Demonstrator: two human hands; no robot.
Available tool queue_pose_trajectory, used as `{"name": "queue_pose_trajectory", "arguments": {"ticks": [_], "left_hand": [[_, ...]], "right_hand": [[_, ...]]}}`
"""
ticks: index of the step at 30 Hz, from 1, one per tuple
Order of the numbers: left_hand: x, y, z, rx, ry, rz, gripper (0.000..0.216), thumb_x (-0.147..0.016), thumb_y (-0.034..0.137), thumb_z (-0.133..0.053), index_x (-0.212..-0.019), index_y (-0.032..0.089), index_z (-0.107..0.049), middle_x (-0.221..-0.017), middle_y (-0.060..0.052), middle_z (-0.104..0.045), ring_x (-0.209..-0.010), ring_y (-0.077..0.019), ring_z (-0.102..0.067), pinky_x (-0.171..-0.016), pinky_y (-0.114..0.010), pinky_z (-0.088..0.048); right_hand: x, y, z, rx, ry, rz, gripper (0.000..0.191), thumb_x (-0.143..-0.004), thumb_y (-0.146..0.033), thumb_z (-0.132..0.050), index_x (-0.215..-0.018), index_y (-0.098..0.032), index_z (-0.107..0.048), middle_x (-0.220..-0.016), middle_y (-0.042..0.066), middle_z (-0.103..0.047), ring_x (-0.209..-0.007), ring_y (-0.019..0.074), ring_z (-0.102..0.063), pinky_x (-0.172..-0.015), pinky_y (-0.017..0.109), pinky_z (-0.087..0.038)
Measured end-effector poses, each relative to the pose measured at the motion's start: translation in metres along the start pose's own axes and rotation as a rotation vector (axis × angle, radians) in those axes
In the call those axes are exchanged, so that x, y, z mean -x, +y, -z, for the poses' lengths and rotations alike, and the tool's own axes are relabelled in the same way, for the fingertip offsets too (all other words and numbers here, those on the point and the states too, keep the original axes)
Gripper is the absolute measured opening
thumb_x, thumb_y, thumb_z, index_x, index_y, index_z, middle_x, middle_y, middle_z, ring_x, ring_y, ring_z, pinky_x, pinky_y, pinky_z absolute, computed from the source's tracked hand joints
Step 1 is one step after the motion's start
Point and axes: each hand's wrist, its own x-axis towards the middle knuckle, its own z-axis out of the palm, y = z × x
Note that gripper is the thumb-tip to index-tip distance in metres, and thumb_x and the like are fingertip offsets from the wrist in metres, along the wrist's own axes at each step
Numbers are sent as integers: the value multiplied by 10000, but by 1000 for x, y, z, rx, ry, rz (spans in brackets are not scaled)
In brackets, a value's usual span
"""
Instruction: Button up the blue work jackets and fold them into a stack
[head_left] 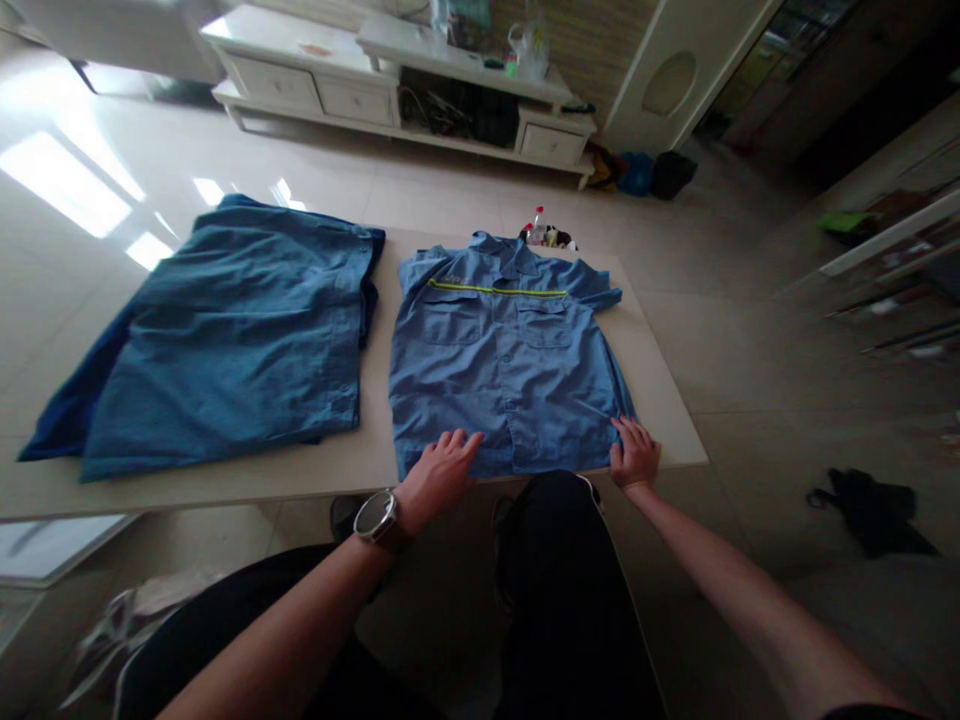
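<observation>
A blue short-sleeved work shirt (504, 350) lies front up on the pale table (667, 400), collar away from me. A yellow-green stripe crosses its chest above two flap pockets, and its front is buttoned. My left hand (439, 470), with a watch on the wrist, rests on the lower hem left of the middle, fingers stretched out on the cloth. At the lower right corner of the shirt, my right hand (637, 455) has its fingers bent round the side edge, thumb near the hem. Left of the shirt lies a stack of blue garments (247, 330).
Small bottles with red caps (538, 226) stand beyond the table's far edge. Farther back is a white TV cabinet (360, 95) with bags beside it. A dark bag-like thing (862, 505) lies on the floor at right. My knees are under the near table edge.
</observation>
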Motion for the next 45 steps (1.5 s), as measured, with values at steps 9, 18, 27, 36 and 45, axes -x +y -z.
{"name": "queue_pose_trajectory", "arguments": {"ticks": [9, 18, 27, 36, 45], "left_hand": [[0, -2, -3, 6, 21, 10, 743, -902, 250, -608, -1581, 211, -309, -1602, -185, -391, -1439, -352, -408, -1047, -475, -489], [-3, -2, -2, 24, -33, 6, 627, -920, 270, -614, -1514, 186, -434, -1527, -184, -515, -1465, -380, -395, -1104, -548, -452], [-4, -3, -6, 10, -5, 7, 611, -920, 284, -614, -1505, 200, -459, -1548, -160, -497, -1462, -389, -402, -1147, -544, -419], [-5, -5, -12, 12, 26, 11, 628, -911, 283, -634, -1510, 205, -460, -1622, -180, -397, -1524, -395, -323, -1192, -568, -368], [-6, -7, -14, 9, 16, 14, 647, -905, 298, -645, -1519, 208, -460, -1629, -181, -386, -1533, -405, -302, -1208, -579, -339]], "right_hand": [[0, 2, -1, -7, -7, -1, 523, -901, -270, -462, -1399, -221, -611, -1456, 102, -615, -1340, 311, -503, -1040, 447, -347], [0, 0, 1, 18, -3, 6, 521, -894, -263, -457, -1387, -211, -617, -1458, 97, -613, -1332, 302, -500, -1027, 432, -347], [-1, 0, 0, 2, -3, 1, 519, -896, -273, -454, -1383, -209, -623, -1452, 101, -617, -1332, 302, -501, -1031, 433, -341], [0, -1, 2, 19, -3, 2, 532, -882, -262, -454, -1382, -213, -628, -1439, 104, -624, -1325, 304, -501, -1031, 432, -342], [0, 3, -1, 29, -3, 15, 510, -900, -272, -447, -1374, -199, -621, -1460, 98, -613, -1339, 295, -499, -1028, 429, -347]]}}
